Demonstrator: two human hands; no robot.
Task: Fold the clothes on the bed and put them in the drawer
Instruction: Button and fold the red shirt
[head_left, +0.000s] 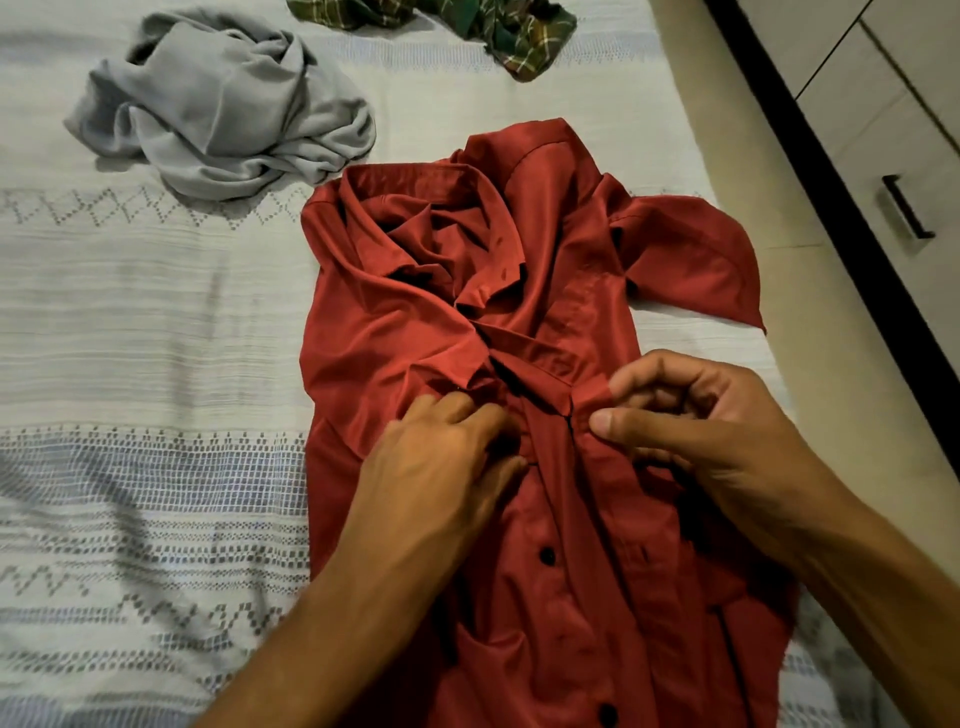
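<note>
Both hands, left hand (441, 457) and right hand (696, 415), seemingly pinch the red shirt (415, 322) placket beneath them.

three garments (470, 322), two hands (441, 467), one drawer handle (906, 214)

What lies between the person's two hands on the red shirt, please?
In the head view, the red shirt's button placket runs between the left hand and the right hand. Both pinch its fabric on either side; nothing else lies there.
</note>
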